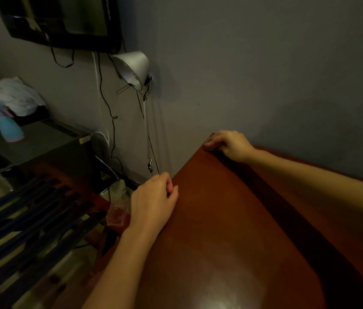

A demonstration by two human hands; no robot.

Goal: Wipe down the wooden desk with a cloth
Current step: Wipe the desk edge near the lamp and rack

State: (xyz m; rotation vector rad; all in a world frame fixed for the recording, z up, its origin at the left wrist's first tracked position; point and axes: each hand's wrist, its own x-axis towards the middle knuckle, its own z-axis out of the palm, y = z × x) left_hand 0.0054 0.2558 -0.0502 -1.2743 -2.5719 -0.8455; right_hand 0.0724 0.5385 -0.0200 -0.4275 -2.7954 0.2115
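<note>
Wooden desk point(220, 230): left hand point(153, 201) grips edge, right hand point(229, 144) far corner.

The desk point(231, 219) is a glossy reddish brown, and the wall point(265, 63) is plain grey. The lamp shade point(132, 68) is white, the cords point(115, 117) are black, and the spray bottle point(10, 128) is pale blue with a pink base.

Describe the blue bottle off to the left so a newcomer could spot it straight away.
Start at the dark screen mounted on the wall, upper left. Below it, left of the wooden desk, sits a grey box-shaped unit, and the bottle stands on its top near the left edge. It alone is pale blue with a pink base, beside a crumpled white bundle.
</note>
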